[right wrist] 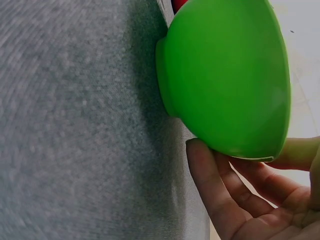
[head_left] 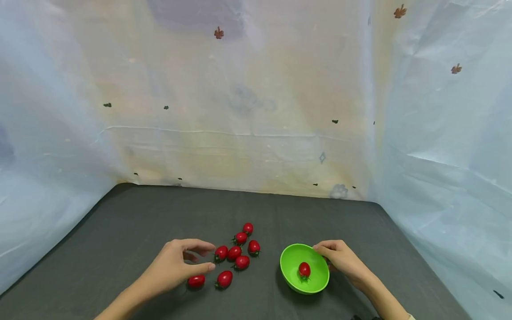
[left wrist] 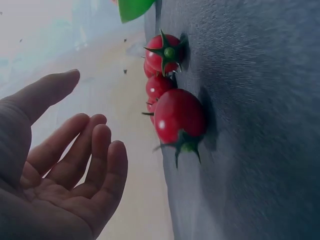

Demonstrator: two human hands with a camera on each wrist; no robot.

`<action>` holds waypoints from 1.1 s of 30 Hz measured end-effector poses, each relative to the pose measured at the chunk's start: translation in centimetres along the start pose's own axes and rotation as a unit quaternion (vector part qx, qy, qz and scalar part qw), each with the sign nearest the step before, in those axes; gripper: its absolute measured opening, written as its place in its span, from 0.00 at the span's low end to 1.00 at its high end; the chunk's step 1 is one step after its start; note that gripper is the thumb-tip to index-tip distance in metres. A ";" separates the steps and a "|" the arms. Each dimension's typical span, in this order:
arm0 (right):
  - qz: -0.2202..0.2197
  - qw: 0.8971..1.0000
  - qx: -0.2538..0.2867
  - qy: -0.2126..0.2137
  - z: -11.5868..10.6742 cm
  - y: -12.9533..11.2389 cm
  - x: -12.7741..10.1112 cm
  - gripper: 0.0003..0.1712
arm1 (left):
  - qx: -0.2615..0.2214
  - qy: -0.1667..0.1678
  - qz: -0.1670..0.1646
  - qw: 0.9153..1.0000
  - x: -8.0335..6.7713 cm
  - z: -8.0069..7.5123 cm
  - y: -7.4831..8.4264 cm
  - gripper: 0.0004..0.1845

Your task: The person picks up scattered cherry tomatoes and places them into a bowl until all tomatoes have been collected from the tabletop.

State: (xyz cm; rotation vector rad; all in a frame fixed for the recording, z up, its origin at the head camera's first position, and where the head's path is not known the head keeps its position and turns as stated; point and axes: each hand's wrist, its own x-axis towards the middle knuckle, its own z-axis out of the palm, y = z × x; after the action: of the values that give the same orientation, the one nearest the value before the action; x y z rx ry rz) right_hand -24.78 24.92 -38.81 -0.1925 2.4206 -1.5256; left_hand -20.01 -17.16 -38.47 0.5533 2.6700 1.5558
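Two cherry tomatoes (head_left: 224, 279) nearest the front edge of the tabletop (head_left: 180, 213), left of centre, one partly hidden beneath the left hand (head_left: 178, 261). Held just above the tabletop, thumb and fingers spread apart with nothing between; a gap probably sized to fit round something small and slippery. Right of centre, about as near the front edge, the right hand (head_left: 340, 258) pinching the green bowl (head_left: 294, 260) by the right side of its rim, fingers against the outer wall. Gripped there, presumably, for steadiness and for a mouth unobstructed from the left. Foot on or slightly off the tabletop: cannot tell. Inside, a single tomato (head_left: 304, 269), low in the hollow, likely safe from rolling. Farther back, between left hand and bowl, six more tomatoes (head_left: 234, 253), loosely clustered toward the far edge, steadied apparently by flatness alone. Beyond that edge, pale patterned sheeting (head_left: 248, 169), perhaps as a backdrop.
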 end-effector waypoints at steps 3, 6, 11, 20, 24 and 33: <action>-0.002 1.000 0.001 -0.005 0.0 0.0 0.1 0.17 | -0.005 0.009 -0.025 1.000 -0.7 -0.5 -0.4 0.20; -0.004 1.000 0.003 -0.009 0.1 0.0 0.2 0.17 | -0.017 0.021 -0.052 0.998 -1.2 -0.8 -1.0 0.22; -0.004 1.000 0.004 -0.014 0.0 -0.3 0.2 0.16 | -0.024 0.026 -0.081 0.996 -1.6 -1.1 -1.7 0.24; -0.010 0.999 0.017 -0.025 0.0 -0.3 0.0 0.16 | -0.039 0.007 -0.098 0.994 -1.8 -1.5 -2.8 0.25; -0.005 1.000 0.011 -0.011 0.0 -0.3 0.0 0.16 | -0.044 0.005 -0.099 0.994 -1.8 -1.7 -2.7 0.25; 0.024 0.999 0.038 0.013 1.0 0.3 -1.5 0.21 | -0.051 -0.005 -0.097 0.994 -1.3 -2.0 -2.7 0.26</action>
State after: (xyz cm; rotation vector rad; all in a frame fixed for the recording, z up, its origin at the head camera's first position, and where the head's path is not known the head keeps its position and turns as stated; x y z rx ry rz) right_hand -23.05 24.57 -39.21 -0.1005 2.3643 -1.6042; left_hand -19.89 -20.41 -39.95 0.2868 2.5305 1.6150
